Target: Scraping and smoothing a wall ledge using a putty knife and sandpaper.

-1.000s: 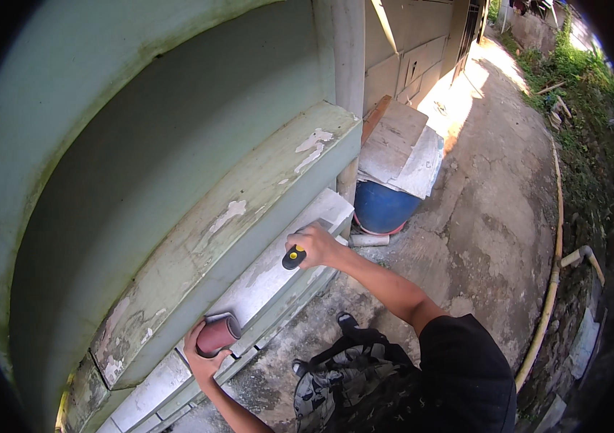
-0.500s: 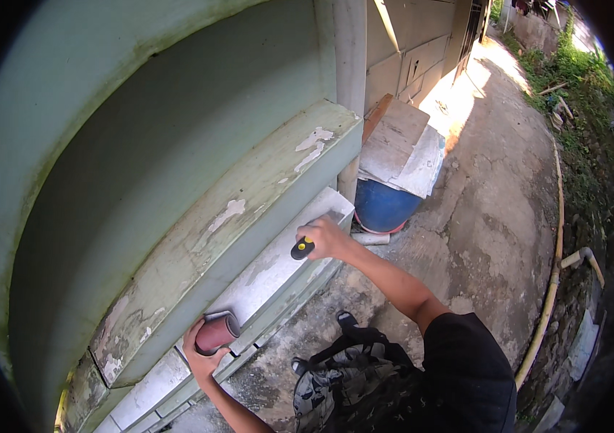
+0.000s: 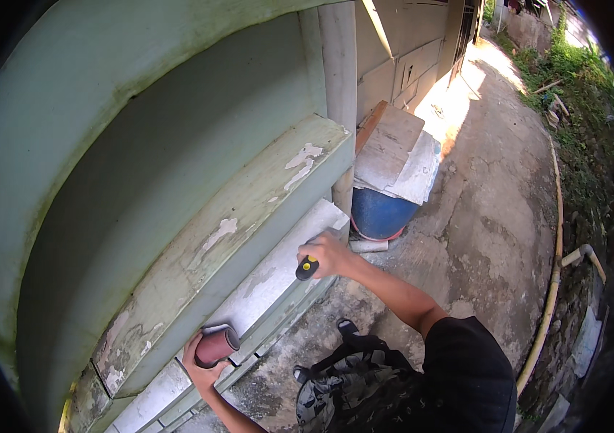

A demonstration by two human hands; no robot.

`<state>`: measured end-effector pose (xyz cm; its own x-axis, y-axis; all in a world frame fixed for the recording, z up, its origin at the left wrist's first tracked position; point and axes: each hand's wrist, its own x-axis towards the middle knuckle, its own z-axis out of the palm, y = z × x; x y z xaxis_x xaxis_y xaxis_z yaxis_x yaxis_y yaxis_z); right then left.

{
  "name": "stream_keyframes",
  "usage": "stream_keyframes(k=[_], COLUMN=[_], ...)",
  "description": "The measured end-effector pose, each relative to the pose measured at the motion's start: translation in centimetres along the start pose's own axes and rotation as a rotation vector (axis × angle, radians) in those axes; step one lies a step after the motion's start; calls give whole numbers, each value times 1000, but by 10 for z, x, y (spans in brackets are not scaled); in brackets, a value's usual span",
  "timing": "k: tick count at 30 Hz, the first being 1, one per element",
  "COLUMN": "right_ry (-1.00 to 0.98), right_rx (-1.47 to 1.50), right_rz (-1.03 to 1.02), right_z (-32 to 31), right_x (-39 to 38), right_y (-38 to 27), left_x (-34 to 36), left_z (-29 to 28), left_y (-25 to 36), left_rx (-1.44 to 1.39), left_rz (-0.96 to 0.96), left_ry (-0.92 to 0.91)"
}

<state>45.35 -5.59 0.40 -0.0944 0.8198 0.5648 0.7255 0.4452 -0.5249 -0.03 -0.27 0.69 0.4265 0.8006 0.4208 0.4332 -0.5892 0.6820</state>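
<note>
My right hand (image 3: 329, 254) is closed round a tool with a black handle (image 3: 307, 269) marked by yellow spots, perhaps a scraper; its working end is mostly hidden beyond my fingers. That hand is over the far part of the lower ledge (image 3: 267, 278), whose pale, whitish top has worn grey patches. Nearer and to the left, my left hand (image 3: 197, 366) curls round a reddish-brown roll (image 3: 216, 347) that looks like sandpaper. The roll is tilted, with its open end toward the right, above the same ledge.
Above the lower ledge runs a wider green ledge (image 3: 220, 249) with peeling paint. A blue tub (image 3: 383, 213) topped with boards (image 3: 393, 141) stands past the ledge's far end. To the right lie a concrete path (image 3: 487, 187) and a long pipe (image 3: 554, 289).
The view has shifted slightly. My right hand with the tool has moved a little toward me along the ledge. My left hand still grips the roll in about the same place.
</note>
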Motion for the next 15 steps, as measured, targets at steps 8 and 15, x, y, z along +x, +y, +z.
stream_keyframes(k=[8,15], right_ry=[-239,-142], right_rx=[311,208], right_rz=[-417,-299], right_z=[-5,-18], right_x=[-5,4], right_y=[-64,-17], left_x=[-17,-56], left_z=[2,-3], left_y=[-11,-77], left_rx=[-27,-126], left_rz=[-19,28], left_ry=[246,472])
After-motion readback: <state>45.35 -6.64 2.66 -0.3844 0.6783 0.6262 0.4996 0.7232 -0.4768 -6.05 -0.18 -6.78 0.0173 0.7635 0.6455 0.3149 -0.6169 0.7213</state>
